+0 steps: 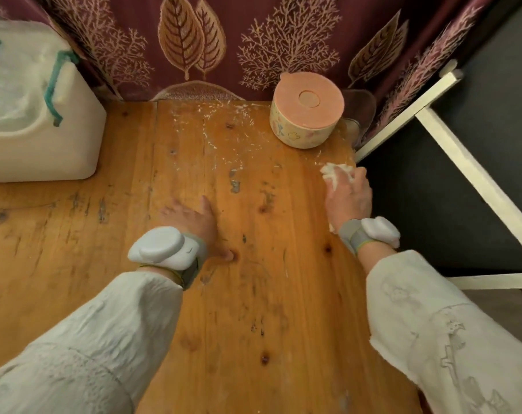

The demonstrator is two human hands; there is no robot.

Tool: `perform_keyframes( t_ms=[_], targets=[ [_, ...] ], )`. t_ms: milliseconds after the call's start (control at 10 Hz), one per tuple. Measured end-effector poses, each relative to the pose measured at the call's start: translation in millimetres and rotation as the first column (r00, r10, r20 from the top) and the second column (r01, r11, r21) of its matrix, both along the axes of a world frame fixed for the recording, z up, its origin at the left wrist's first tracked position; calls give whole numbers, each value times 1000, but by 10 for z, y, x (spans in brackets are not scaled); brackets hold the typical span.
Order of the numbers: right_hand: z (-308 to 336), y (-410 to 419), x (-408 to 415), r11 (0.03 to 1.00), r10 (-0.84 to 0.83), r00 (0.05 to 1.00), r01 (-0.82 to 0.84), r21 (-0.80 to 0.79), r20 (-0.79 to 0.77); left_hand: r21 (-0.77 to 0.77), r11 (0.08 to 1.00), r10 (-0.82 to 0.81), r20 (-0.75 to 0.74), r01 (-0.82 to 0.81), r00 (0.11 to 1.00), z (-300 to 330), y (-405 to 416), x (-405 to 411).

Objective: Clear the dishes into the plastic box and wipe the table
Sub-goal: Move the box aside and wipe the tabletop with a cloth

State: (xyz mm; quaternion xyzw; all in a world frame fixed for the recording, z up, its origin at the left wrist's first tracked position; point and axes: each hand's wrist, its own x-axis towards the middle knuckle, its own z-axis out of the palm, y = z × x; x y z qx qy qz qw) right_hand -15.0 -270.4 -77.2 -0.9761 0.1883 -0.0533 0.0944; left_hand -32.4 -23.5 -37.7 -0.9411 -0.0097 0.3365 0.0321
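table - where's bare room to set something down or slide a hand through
Bare wood on the table lies between the left hand and right hand, and nearer the camera. Another patch runs between the plastic box and the round tin, flecked white. The far right corner is crowded: tin, tissue.

Backdrop: maroon curtain printed with tan leaves and pale coral-like branches, hanging along the far edge of the desk, knotty orange-brown wood planks, scuffed and scratched. Right side: dark grey floor; white-painted frame bars crossing it. Warm indoor light.
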Motion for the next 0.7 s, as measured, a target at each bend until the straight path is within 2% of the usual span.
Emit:
perform_keyframes(
  t_ms=[100,200,300,400,500,600,700],
  targets=[
    [75,19,-44,996,44,994,-52,76,98,13,992,123,90,-124,988,-167,-228,9],
    [70,386,0,921,298,947,-318,224,120,23,999,-48,104,46,993,-185,-570,77],
    [-27,534,41,850,505,863,-501,162,16,108,982,-162,39,157,986,-205,-633,149],
    [-133,266,86,917,369,927,-375,136,69,193,917,-344,-57,348,937,9,-635,168],
    [-159,-121,97,976,194,979,-200,92,71,233,885,-391,-99,403,915,66,-673,196],
    [-96,-455,159,997,-68,997,66,47,46,218,896,-382,-63,387,922,88,-680,186],
    [-10,-388,168,986,-135,981,118,120,142,235,885,-403,-48,403,914,116,-659,164]
  ],
)
